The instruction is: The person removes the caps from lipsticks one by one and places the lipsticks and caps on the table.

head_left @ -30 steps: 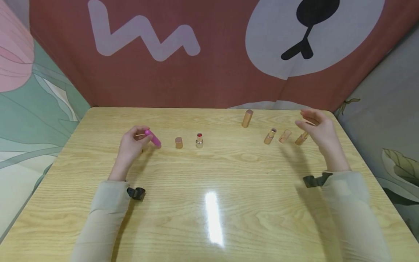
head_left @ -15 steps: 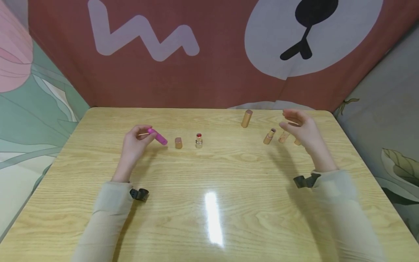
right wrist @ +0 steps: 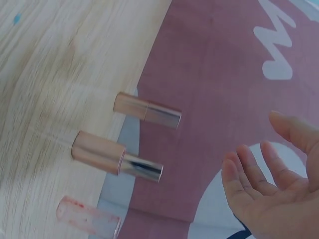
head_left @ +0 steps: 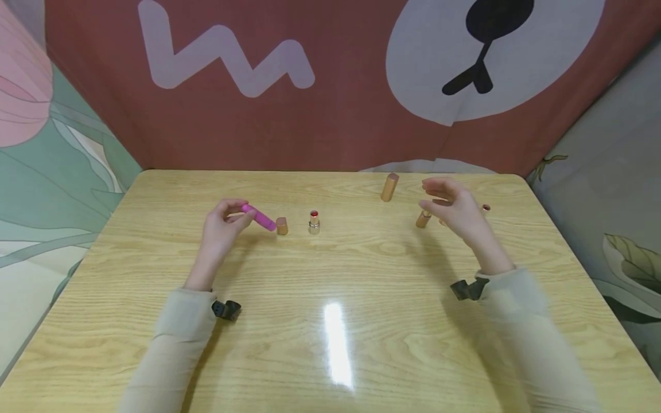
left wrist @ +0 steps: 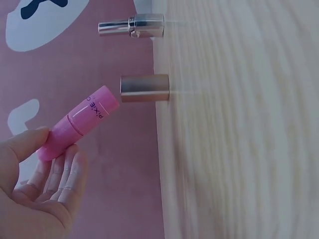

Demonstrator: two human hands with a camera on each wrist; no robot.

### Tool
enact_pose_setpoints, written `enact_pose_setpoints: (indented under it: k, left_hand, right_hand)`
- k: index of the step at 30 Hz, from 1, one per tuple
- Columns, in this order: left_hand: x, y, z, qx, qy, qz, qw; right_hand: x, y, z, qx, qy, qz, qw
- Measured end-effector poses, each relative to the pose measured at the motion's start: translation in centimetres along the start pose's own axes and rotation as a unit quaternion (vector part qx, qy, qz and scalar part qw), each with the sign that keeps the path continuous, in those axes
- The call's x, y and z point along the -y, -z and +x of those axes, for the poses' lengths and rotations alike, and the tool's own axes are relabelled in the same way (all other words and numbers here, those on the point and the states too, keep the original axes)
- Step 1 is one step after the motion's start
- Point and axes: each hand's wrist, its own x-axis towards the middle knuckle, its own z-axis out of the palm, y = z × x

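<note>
My left hand (head_left: 219,229) pinches a bright pink lipstick tube (left wrist: 79,122) by one end, thumb against fingers. The tube slants above the table, its free end close to a short rose-gold cap (left wrist: 144,88) standing upright. Beyond that cap stands a silver lipstick (head_left: 314,222) with a red tip. My right hand (head_left: 455,213) holds nothing, its fingers loosely bent. It hovers by an uncapped rose-gold lipstick (right wrist: 117,157) and a clear, red-smeared cap (right wrist: 87,216). Another lipstick (head_left: 486,209) is mostly hidden behind this hand.
A tall rose-gold lipstick (head_left: 389,187) stands near the back edge of the wooden table (head_left: 289,321). A red-brown printed cloth (head_left: 330,132) hangs behind it. Bright glare (head_left: 338,344) lies on the tabletop in front.
My left hand has moved right with the pink lipstick tube, towards the rose-gold cap. My right hand has swept left with nothing in it, over the clear cap towards the uncapped lipstick.
</note>
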Motion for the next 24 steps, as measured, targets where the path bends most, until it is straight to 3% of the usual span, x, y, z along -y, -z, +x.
enact_pose_setpoints:
  k: [15, 24]
  left_hand:
    - [-1.2, -1.6, -0.2, 0.023, 0.005, -0.048, 0.9986]
    - [-1.5, -3.1, -0.3, 0.059, 0.006, -0.07, 0.9958]
  right_hand:
    - [0.8, -2.3, 0.1, 0.038, 0.027, 0.001, 0.9989]
    - [0.8, -3.4, 0.3, 0.055, 0.033, 0.005, 0.998]
